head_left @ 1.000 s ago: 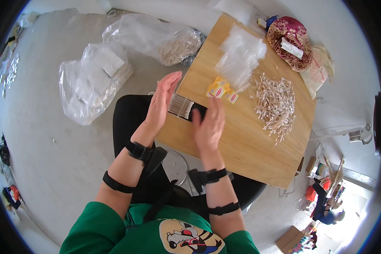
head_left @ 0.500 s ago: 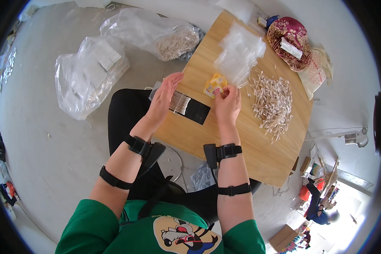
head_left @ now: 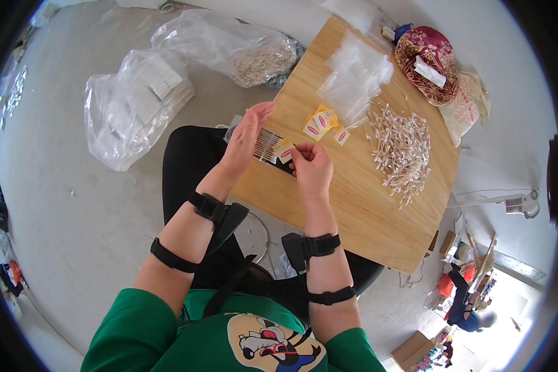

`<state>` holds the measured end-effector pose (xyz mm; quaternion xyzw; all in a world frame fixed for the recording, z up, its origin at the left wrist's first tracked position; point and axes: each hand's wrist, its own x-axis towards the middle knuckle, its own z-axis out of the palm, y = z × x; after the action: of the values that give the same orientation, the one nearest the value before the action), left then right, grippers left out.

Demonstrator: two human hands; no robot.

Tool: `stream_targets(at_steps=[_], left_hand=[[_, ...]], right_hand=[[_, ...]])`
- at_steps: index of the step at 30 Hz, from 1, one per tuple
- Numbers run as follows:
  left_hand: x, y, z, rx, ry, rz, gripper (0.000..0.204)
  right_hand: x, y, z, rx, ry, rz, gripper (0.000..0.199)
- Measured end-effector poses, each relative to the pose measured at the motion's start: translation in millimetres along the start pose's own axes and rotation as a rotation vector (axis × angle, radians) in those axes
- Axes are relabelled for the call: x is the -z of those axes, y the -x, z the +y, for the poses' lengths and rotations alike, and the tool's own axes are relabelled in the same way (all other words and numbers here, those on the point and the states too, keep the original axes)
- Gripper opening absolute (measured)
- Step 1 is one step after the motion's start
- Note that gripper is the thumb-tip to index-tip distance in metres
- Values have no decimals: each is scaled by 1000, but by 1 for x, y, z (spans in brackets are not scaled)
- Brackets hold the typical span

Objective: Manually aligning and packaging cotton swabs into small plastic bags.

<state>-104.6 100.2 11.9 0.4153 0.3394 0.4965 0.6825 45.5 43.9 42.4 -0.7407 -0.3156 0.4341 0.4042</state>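
Observation:
A small yellow paper card is pinched between the thumb and fingers of my right hand. It hovers over, or rests on, a row of cotton swabs lying side by side on a black plate, most of which my hand and the card cover. At the swabs' left end my left hand stands on edge, fingers stretched out, with a bit of clear plastic bag behind it. Beyond my right hand lies a small pile of more yellow cards, one loose card beside it.
A heap of loose cotton swabs covers the right of the wooden table. Clear flat bags lie at the far side, near a patterned red hat. Large plastic sacks stand on the floor at left.
My right hand has moved left and nearer from the card pile, bringing one yellow card over the swabs. My left hand stays at the swabs' left end.

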Motion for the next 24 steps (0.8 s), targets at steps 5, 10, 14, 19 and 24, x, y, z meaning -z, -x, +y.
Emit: stream_targets(at_steps=[5, 10, 14, 19, 24], left_hand=[[0, 0, 2, -18, 24, -13, 66], [2, 3, 18, -77, 105, 38, 63], [13, 3, 19, -105, -63, 37, 67], [13, 0, 12, -60, 33, 36, 71], [13, 0, 12, -24, 88, 55, 73]], right_hand=[[-9, -2, 11, 100, 134, 82, 11], [-9, -1, 10, 137, 169, 115, 12], [-13, -1, 4, 55, 128, 82, 13], [-16, -5, 6, 84, 193, 41, 14], [-23, 3, -6, 188, 308, 3, 13]])
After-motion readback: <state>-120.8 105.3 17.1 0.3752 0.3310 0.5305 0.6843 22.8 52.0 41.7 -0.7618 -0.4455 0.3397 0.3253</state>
